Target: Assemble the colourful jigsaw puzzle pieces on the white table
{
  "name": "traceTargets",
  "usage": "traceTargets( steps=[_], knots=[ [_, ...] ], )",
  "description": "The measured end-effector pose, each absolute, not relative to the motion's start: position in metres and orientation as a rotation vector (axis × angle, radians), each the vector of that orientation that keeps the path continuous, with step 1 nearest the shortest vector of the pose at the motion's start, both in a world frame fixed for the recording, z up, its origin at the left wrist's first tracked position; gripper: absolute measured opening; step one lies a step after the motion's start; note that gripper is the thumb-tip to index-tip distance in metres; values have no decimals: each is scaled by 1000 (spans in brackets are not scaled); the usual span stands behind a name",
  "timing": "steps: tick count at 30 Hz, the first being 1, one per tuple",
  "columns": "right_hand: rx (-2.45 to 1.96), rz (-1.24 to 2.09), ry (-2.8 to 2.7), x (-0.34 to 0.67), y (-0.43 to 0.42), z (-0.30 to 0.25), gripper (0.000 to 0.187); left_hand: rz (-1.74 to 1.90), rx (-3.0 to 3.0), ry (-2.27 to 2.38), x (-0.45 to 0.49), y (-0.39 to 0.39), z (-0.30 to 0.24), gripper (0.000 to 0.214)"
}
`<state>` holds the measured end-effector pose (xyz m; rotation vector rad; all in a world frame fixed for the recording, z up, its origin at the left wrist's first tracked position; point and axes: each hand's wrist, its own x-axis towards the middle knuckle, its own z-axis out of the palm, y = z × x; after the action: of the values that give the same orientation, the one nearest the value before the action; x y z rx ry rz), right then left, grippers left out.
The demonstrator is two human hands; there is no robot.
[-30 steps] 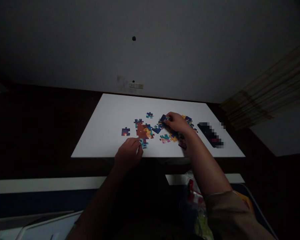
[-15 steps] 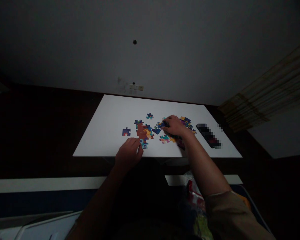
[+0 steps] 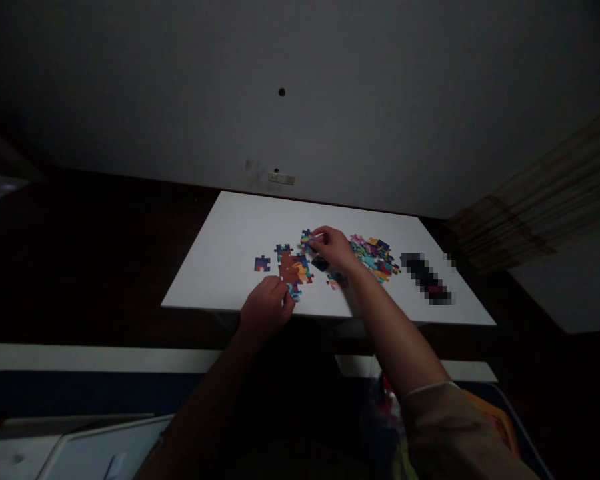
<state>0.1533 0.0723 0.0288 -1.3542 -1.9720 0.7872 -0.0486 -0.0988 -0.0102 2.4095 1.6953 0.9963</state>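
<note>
A partly joined jigsaw section (image 3: 289, 267), brown with an orange figure, lies flat on the white table (image 3: 205, 267). My left hand (image 3: 266, 305) rests at the table's front edge, fingers loosely bent and thumb apart, beside the teal puzzle pieces (image 3: 295, 293) at the section's lower end. Above the section, my right hand (image 3: 336, 248) has its thumb and fingers pinched at a blue puzzle piece (image 3: 307, 237); the fingers partly cover it. Under that hand lie a dark blue piece (image 3: 320, 264) and a pink-and-teal piece (image 3: 334, 281). A single purple-blue piece (image 3: 262, 264) sits left of the section.
A heap of loose colourful puzzle pieces (image 3: 374, 257) lies right of my right hand. Farther right is a dark pixelated oblong object (image 3: 427, 279). Behind the table stands a wall with sockets (image 3: 281, 179); a curtain (image 3: 525, 233) hangs at the right.
My right hand has moved left from the heap to the blue piece above the joined section, uncovering the heap. My left hand stays beside the section's lower end. The view has shifted slightly.
</note>
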Motion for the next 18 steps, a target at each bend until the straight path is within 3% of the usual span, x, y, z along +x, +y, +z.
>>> traceTargets(
  steps=[9, 18],
  knots=[
    [-1498, 550, -2155, 123, 76, 16, 23, 977, 2445, 1681, -50, -98, -10, 10],
    [-1406, 545, -2386, 121, 80, 24, 19, 949, 2443, 1687, -51, -100, -5, 13]
  ],
)
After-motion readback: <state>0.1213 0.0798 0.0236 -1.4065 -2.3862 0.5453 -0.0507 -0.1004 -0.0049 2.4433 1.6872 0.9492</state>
